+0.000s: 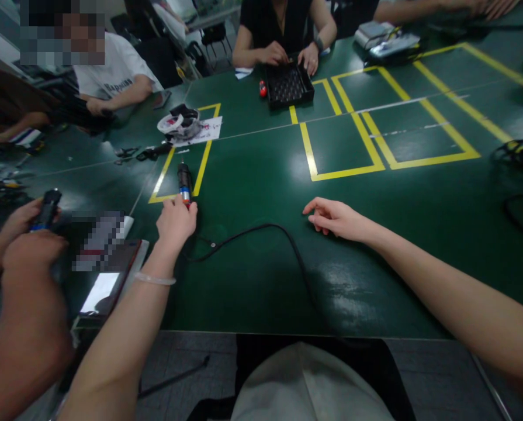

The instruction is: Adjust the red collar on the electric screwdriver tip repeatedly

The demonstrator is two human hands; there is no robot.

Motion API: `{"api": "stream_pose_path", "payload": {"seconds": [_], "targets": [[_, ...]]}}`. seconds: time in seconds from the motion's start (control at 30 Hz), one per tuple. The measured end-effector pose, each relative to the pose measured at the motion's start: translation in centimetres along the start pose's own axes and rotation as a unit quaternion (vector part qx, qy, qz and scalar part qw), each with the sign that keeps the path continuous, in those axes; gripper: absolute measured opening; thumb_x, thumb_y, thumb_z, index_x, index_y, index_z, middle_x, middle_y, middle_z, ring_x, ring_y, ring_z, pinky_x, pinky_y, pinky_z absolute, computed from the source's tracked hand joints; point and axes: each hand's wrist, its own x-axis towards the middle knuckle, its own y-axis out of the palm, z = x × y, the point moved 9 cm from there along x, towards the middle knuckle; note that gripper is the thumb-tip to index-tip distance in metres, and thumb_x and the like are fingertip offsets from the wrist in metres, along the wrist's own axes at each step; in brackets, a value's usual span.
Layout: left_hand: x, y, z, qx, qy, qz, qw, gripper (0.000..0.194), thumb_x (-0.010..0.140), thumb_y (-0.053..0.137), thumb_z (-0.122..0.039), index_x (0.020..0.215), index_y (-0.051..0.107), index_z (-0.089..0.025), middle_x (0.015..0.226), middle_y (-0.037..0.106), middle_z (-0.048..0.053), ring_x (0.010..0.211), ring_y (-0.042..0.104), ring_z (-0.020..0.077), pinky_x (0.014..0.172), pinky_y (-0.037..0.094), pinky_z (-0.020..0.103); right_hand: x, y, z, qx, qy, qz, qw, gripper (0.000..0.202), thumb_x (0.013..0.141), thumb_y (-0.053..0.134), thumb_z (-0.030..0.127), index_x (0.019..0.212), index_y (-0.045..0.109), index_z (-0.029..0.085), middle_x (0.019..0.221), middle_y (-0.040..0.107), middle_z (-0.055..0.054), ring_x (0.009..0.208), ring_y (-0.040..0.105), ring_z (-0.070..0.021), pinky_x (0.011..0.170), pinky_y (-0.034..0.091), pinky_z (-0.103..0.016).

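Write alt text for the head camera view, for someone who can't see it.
The wearer's left hand grips a screwdriver that points away, while the empty right hand is over a green table marked with yellow tape. A black cable curves between the arms; across the table, another person's hands are at a black tray.

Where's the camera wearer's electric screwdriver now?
In the head view, left of centre: the electric screwdriver is in the wearer's left hand, over the near edge of the leftmost yellow tape outline.
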Motion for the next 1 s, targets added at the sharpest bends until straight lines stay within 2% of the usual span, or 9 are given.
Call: {"api": "stream_pose_path", "payload": {"seconds": [0.1, 0.2, 0.3, 0.47, 0.6, 0.73, 0.83, 0.93, 1.0], "targets": [[-2.1, -0.8, -3.5, 0.001, 0.044, -0.014, 0.999, 0.061, 0.099, 0.029, -0.051, 0.139, 0.045, -0.008, 0.124, 0.053, 0.025, 0.107, 0.061, 0.0412, 0.082, 0.049, 0.049, 0.1, -0.7, 0.3, -0.022, -0.016, -0.039, 0.999, 0.018, 0.094, 0.053, 0.037, 0.096, 0.057, 0.019, 0.064, 0.054, 0.003, 0.055, 0.051, -0.0131, 0.056, 0.036, -0.027], [-4.4, -1.6, -7.2, -0.003, 0.090, -0.022, 0.996, 0.059, 0.100, 0.031, -0.050, 0.142, 0.043, -0.010, 0.121, 0.055, 0.022, 0.103, 0.064, 0.0388, 0.079, 0.051, 0.047, -0.1, -1.7, 1.4, -0.083, -0.048, -0.097, 0.991, 0.035, 0.096, 0.050, 0.040, 0.067, 0.046, 0.020, 0.058, 0.042, 0.004, 0.055, 0.041, -0.0116, 0.056, 0.030, -0.027], [-6.8, -2.2, -10.9, -0.004, 0.135, -0.018, 0.991, 0.056, 0.101, 0.033, -0.049, 0.141, 0.043, -0.012, 0.119, 0.056, 0.019, 0.098, 0.066, 0.0334, 0.077, 0.052, 0.042, -0.4, -1.8, 2.6, -0.118, -0.085, -0.119, 0.982, 0.042, 0.097, 0.050, 0.040, 0.061, 0.037, 0.021, 0.056, 0.037, 0.004, 0.054, 0.036, -0.0111, 0.056, 0.026, -0.027], [-10.3, -3.3, -16.8, 0.003, 0.217, -0.037, 0.976, 0.052, 0.100, 0.040, -0.047, 0.137, 0.047, -0.012, 0.111, 0.058, 0.015, 0.094, 0.066, 0.0287, 0.077, 0.051, 0.038, -0.7, -0.7, 3.4, -0.140, -0.127, -0.109, 0.976, 0.010, 0.094, 0.053, 0.026, 0.090, 0.057, 0.018, 0.075, 0.060, 0.000, 0.067, 0.054, -0.0139, 0.063, 0.037, -0.026], [-12.3, -3.7, -20.4, -0.016, 0.275, -0.047, 0.960, 0.054, 0.100, 0.045, -0.045, 0.140, 0.045, -0.010, 0.112, 0.058, 0.014, 0.098, 0.064, 0.0277, 0.082, 0.048, 0.037, -0.9, 0.3, 4.0, -0.180, -0.158, -0.099, 0.966, 0.024, 0.095, 0.050, 0.019, 0.117, 0.059, 0.018, 0.092, 0.065, -0.005, 0.080, 0.060, -0.0175, 0.071, 0.044, -0.027], [-13.4, -3.7, -22.5, -0.039, 0.322, -0.042, 0.945, 0.058, 0.100, 0.043, -0.048, 0.145, 0.040, -0.011, 0.113, 0.057, 0.013, 0.101, 0.062, 0.0271, 0.082, 0.046, 0.036, -1.2, 0.8, 4.8, -0.223, -0.191, -0.088, 0.952, 0.033, 0.097, 0.047, 0.017, 0.128, 0.058, 0.021, 0.104, 0.064, -0.007, 0.088, 0.061, -0.0189, 0.078, 0.047, -0.029], [-13.8, -3.5, -22.9, -0.051, 0.343, -0.041, 0.937, 0.061, 0.101, 0.041, -0.050, 0.148, 0.038, -0.012, 0.113, 0.057, 0.013, 0.101, 0.061, 0.0264, 0.082, 0.046, 0.036, -1.2, 0.8, 4.8, -0.219, -0.197, -0.073, 0.953, 0.025, 0.097, 0.050, 0.021, 0.119, 0.062, 0.022, 0.107, 0.063, -0.008, 0.092, 0.062, -0.0196, 0.078, 0.047, -0.030], [-13.9, -3.4, -22.7, -0.072, 0.356, -0.036, 0.931, 0.066, 0.099, 0.043, -0.055, 0.149, 0.037, -0.014, 0.113, 0.057, 0.012, 0.101, 0.061, 0.0262, 0.082, 0.046, 0.035, -0.6, 0.5, 3.9, -0.159, -0.161, -0.060, 0.972, 0.010, 0.093, 0.057, 0.023, 0.100, 0.063, 0.019, 0.089, 0.064, -0.005, 0.079, 0.061, -0.0169, 0.071, 0.047, -0.028], [-13.8, -3.2, -22.4, -0.089, 0.359, -0.026, 0.929, 0.072, 0.096, 0.046, -0.060, 0.150, 0.035, -0.014, 0.116, 0.056, 0.013, 0.101, 0.061, 0.0263, 0.081, 0.046, 0.035, -0.1, 0.5, 2.4, -0.055, -0.087, -0.036, 0.994, 0.008, 0.090, 0.060, 0.025, 0.092, 0.059, 0.018, 0.073, 0.060, 0.000, 0.063, 0.056, -0.0131, 0.058, 0.044, -0.024]]}}
